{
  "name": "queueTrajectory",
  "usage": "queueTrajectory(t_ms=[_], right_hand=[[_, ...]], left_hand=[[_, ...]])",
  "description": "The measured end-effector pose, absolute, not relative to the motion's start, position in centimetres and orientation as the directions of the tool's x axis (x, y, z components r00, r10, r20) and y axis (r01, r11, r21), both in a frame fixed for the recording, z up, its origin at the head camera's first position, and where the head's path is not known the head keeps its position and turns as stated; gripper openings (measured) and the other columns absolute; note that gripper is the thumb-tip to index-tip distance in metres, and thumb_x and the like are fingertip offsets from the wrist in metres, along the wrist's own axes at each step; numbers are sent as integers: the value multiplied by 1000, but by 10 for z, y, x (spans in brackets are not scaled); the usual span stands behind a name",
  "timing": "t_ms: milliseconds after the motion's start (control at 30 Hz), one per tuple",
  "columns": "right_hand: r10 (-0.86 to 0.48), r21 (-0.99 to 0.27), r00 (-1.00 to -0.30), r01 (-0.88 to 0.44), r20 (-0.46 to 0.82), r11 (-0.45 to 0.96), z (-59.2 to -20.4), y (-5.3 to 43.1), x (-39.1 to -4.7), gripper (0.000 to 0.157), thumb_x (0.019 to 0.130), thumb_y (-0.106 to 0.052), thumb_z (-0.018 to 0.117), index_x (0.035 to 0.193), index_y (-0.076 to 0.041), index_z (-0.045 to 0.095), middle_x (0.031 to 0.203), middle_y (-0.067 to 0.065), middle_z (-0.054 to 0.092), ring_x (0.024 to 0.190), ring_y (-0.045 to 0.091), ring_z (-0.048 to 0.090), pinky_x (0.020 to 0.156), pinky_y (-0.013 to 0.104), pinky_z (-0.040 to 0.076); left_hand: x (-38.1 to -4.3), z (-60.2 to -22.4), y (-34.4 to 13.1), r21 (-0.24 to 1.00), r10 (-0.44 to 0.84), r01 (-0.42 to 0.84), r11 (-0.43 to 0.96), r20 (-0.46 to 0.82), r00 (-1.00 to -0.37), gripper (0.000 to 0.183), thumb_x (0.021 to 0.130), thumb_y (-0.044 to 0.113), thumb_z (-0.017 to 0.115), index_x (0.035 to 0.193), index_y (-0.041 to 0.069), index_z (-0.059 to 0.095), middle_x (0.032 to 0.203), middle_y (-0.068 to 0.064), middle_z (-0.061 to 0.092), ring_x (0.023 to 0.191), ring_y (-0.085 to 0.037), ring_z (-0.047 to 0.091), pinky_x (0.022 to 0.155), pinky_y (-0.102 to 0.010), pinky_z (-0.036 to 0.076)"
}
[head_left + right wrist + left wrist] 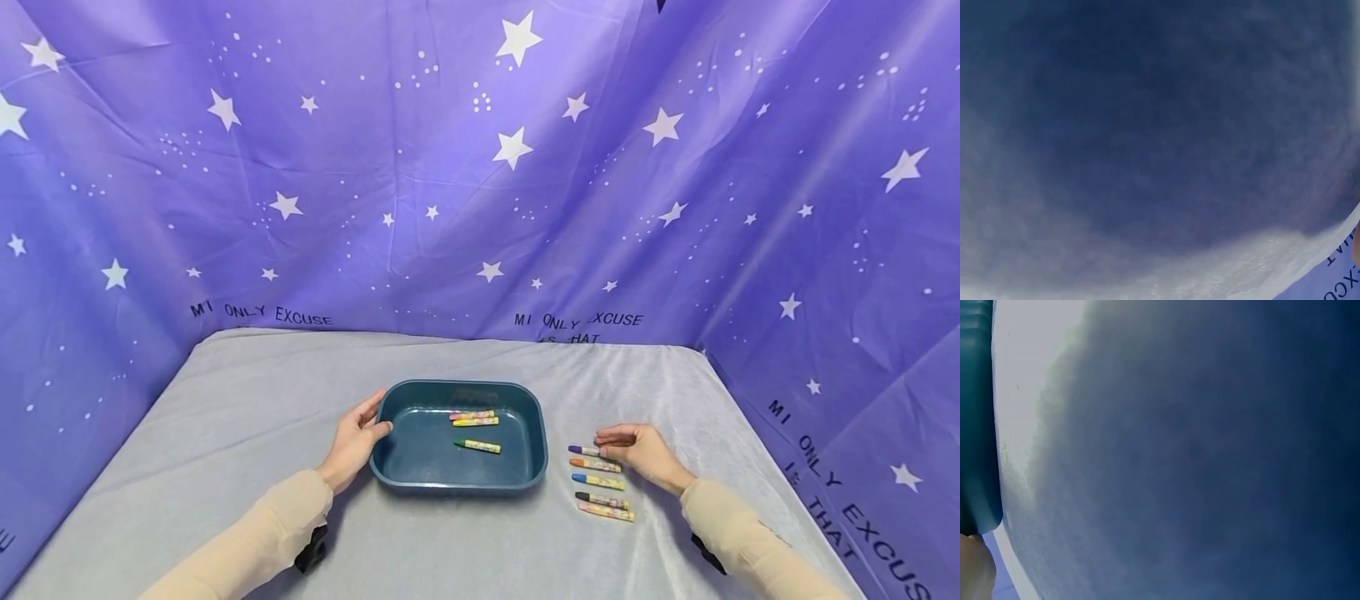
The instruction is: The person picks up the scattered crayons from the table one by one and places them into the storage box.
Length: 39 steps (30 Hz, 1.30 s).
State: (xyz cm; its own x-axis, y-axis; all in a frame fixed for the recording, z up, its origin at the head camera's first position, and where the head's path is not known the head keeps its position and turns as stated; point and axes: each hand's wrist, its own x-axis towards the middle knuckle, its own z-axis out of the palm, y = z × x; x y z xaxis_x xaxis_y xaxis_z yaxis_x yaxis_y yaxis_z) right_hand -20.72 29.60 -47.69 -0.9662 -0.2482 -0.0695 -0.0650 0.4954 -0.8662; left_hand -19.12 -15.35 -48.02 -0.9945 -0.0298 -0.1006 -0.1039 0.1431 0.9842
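Note:
At the left end of a dark teal tray (460,485), my left hand (352,440) grips the wall, thumb over the rim and fingers outside. Inside the tray lie a pink crayon (471,415), a yellow crayon (476,422) and a green crayon (477,447). My right hand (647,452) is low at the purple crayon (582,450), its thumb covering the right end and its fingers fairly straight beyond it. The left wrist view shows the tray's side (977,425) and part of a finger (975,565).
Below the purple crayon, an orange crayon (595,465), a blue crayon (597,482), a black crayon (602,501) and a light pink crayon (606,512) lie in a column on the grey cloth (450,550). A purple star-patterned curtain (420,167) surrounds the table's back and sides.

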Motion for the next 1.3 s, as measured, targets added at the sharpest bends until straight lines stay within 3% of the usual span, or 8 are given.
queueTrajectory(t_ms=[167,400,533,1000,1300], right_hand=[[-272,-872,-961,-93,-47,481,-480,294,-205,34,76,-6,70,105,10,62,100,24,66,84,8,66,73,17,52],[-293,-723,-956,-222,29,654,-482,293,-200,23,78,-14,68,100,-7,70,99,10,69,85,12,64,70,18,51],[-305,-686,-950,-264,63,678,-481,292,-200,20,79,-15,68,98,-9,71,98,8,69,82,12,64,68,19,51],[-224,-711,-974,-182,36,679,-479,290,-202,19,76,-14,71,94,-8,72,95,8,70,81,9,64,69,18,50],[-187,-779,-982,-131,17,613,-464,280,-205,24,76,-11,70,100,-4,70,99,12,69,84,9,64,74,17,51]], left_hand=[[-191,-481,-154,983,-33,-116,140,-113,-993,63,83,2,53,142,12,31,142,-14,39,130,-23,36,104,-37,35],[-191,-481,-153,983,-24,-115,140,-113,-993,64,83,2,53,142,12,31,142,-14,38,131,-23,36,104,-39,35],[-191,-480,-153,984,-30,-118,131,-115,-993,63,83,2,54,142,12,32,141,-13,39,130,-22,37,104,-38,35],[-193,-479,-152,985,-13,-108,131,-108,-994,63,84,1,53,142,11,31,143,-14,37,131,-24,35,105,-39,34],[-190,-478,-152,989,-13,-99,112,-98,-995,62,84,0,52,142,10,32,141,-16,39,130,-22,37,103,-32,35]])
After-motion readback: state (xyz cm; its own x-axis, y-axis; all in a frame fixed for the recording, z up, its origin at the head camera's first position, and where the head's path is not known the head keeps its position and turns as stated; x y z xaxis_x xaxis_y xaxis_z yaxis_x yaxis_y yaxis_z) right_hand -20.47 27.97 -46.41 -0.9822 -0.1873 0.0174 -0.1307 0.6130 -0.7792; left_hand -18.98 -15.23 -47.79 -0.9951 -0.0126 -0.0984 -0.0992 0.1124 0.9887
